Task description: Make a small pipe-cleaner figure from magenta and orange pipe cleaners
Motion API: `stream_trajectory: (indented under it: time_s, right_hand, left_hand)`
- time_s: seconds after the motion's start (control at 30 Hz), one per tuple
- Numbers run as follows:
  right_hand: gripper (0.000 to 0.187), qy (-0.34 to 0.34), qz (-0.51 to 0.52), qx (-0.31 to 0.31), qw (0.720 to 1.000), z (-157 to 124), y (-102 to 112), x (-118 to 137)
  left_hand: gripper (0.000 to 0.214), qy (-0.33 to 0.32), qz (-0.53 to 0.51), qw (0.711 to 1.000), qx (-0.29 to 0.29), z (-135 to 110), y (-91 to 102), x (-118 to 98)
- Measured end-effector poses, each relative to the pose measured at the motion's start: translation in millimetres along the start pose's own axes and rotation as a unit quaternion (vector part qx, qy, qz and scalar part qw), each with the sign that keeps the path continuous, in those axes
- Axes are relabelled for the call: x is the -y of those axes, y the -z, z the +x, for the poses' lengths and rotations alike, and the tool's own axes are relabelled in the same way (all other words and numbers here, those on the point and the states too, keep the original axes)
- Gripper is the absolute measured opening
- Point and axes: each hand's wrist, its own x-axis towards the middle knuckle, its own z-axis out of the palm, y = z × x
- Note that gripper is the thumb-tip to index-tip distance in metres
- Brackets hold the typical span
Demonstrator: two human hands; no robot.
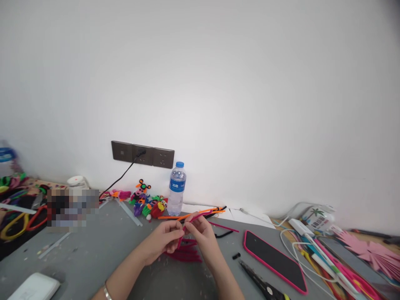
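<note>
My left hand [165, 239] is closed in a pinch on a magenta pipe cleaner. My right hand [201, 235] pinches the same pipe cleaner [200, 214] close by, and the fingertips of both hands nearly meet. Part of the strand hangs down beside my left fingers, while its other end points up to the right. Behind and below the hands a bundle of magenta pipe cleaners [184, 255] lies on the grey mat [108, 246], partly hidden. Orange pipe cleaners [218, 211] and a black pipe cleaner [224, 235] rest beyond my right hand.
A water bottle [177, 191] stands by the wall, next to small fuzzy figures [146, 202]. Pliers [262, 283] and a pink-cased phone [275, 261] lie on the right, beside a white cable [289, 246]. Glue sticks [129, 212] and scissors [18, 225] are on the left.
</note>
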Motion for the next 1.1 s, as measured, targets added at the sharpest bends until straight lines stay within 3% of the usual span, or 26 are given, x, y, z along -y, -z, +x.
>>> stream_trajectory:
  time_s: [0.2,0.5,0.77,0.9,1.1]
  right_hand:
    - [0.026,0.016,-0.013,-0.025,0.999,0.4,0.7,0.7]
    - [0.02,0.078,-0.094,-0.029,0.992,-2.9,-11.7,1.3]
    - [0.022,0.107,-0.051,-0.06,0.991,-6.8,-31.3,-12.6]
    - [0.021,0.073,-0.04,-0.053,0.995,-5.9,-24.0,-9.9]
    - [0.024,-0.066,0.096,-0.005,0.993,-8.1,-14.2,-1.6]
  left_hand:
    - [0.033,-0.014,-0.031,0.999,-0.001,1.0,2.8,1.8]
    - [0.035,-0.069,-0.128,0.985,-0.09,4.7,5.0,1.5]
    - [0.038,-0.076,-0.202,0.971,-0.102,6.1,-0.8,2.4]
    - [0.034,-0.1,-0.132,0.981,-0.099,5.2,2.6,1.8]
    - [0.029,-0.141,0.04,0.985,-0.086,2.6,13.5,0.1]
